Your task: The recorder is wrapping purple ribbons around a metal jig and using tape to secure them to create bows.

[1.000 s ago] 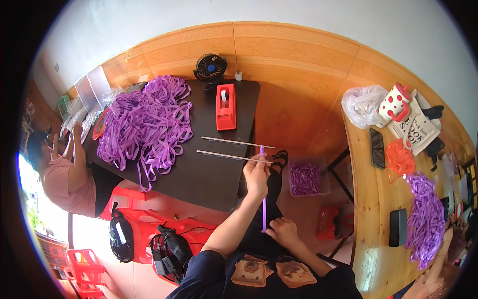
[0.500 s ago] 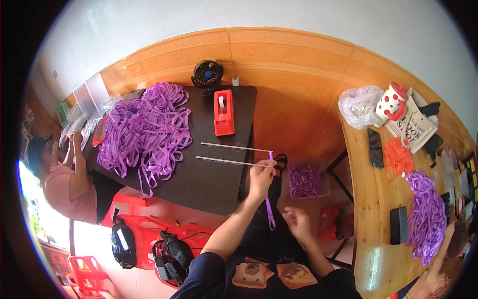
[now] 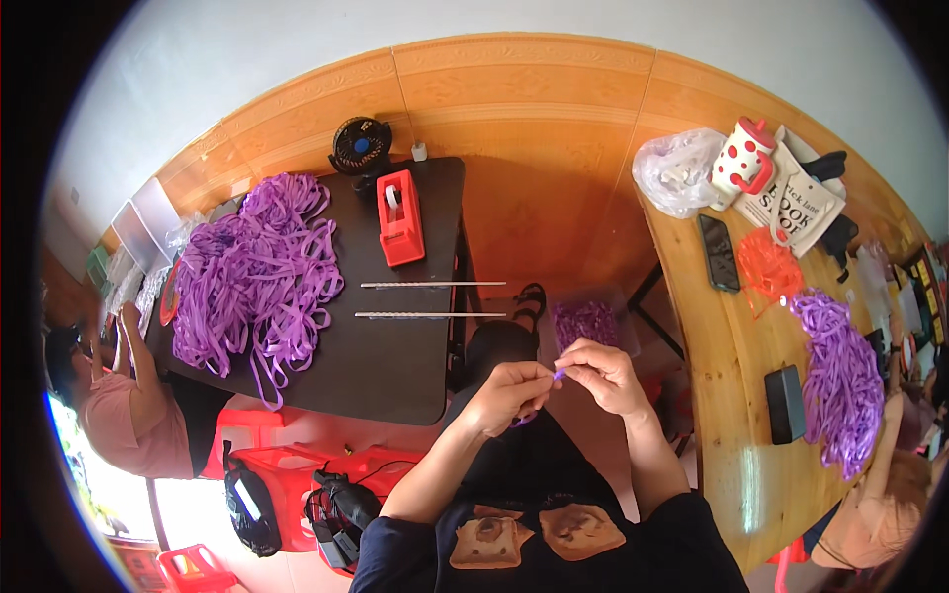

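Both hands meet above my lap, fingertips pinched together on a small piece of purple ribbon. My left hand is closed on it from one side, and my right hand pinches it from the other. Most of the ribbon is hidden by the fingers; a bit shows under my left hand. To the left, two thin metal chopsticks lie parallel on the dark table, their tips jutting past its right edge with no ribbon on them. A big heap of purple ribbon covers the table's left part.
A red tape dispenser and black fan stand behind the chopsticks. On the floor, a clear bin holds purple pieces. A wooden table at right bears a phone, polka-dot cup and ribbon pile. People sit at both sides.
My left hand has come off the chopstick tips with the ribbon, moving down and toward my lap. My right hand, earlier apart, has risen to meet it. The view has shifted right.
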Demonstrator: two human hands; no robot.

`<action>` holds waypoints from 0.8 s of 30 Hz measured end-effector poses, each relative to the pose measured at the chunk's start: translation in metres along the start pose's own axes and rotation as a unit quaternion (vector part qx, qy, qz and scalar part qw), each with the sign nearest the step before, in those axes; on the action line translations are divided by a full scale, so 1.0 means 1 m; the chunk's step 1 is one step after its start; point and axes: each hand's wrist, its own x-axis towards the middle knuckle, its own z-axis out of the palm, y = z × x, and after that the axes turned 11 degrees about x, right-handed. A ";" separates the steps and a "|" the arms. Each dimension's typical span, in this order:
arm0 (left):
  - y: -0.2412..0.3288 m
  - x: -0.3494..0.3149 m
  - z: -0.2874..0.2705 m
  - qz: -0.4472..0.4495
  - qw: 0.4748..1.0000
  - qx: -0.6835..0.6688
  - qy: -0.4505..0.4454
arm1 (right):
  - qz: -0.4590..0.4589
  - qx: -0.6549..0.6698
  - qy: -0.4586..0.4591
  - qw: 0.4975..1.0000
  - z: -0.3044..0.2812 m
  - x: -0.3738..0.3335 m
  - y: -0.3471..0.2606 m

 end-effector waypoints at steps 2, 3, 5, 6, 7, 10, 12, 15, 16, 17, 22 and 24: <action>-0.003 -0.005 -0.001 0.008 1.000 0.005 -0.015 | 0.010 0.040 0.023 0.999 0.012 -0.004 0.000; -0.003 -0.008 -0.001 0.007 1.000 0.004 -0.014 | 0.017 0.076 0.047 0.996 0.017 -0.006 -0.001; -0.003 -0.014 0.000 -0.012 0.999 0.050 0.011 | 0.008 0.062 0.058 0.996 0.022 -0.006 -0.003; -0.001 -0.016 0.004 -0.012 0.999 0.049 0.011 | -0.004 0.047 0.071 0.996 0.022 -0.007 -0.005; 0.001 -0.020 0.010 0.011 0.998 0.060 0.032 | -0.004 0.046 0.069 0.997 0.023 -0.007 -0.007; -0.004 -0.020 0.008 0.175 0.951 0.236 0.099 | -0.028 -0.019 0.053 0.998 0.022 -0.005 -0.015; -0.004 -0.021 0.006 0.307 0.856 0.390 0.144 | -0.060 -0.063 0.041 0.995 0.024 -0.004 -0.022; 0.008 -0.031 0.010 0.333 0.847 0.386 0.154 | -0.066 -0.076 0.036 0.994 0.028 -0.003 -0.034; 0.012 -0.035 0.009 0.270 0.899 0.327 0.113 | -0.067 -0.077 0.034 0.994 0.029 -0.003 -0.036; 0.013 -0.038 0.008 0.204 0.940 0.263 0.071 | -0.088 -0.084 0.021 0.992 0.030 -0.003 -0.038; 0.010 -0.043 0.002 0.118 0.989 0.090 0.009 | -0.139 -0.122 -0.020 0.982 0.039 -0.001 -0.046; 0.010 -0.047 0.000 0.104 0.992 0.070 -0.013 | -0.159 -0.125 -0.027 0.979 0.042 -0.003 -0.047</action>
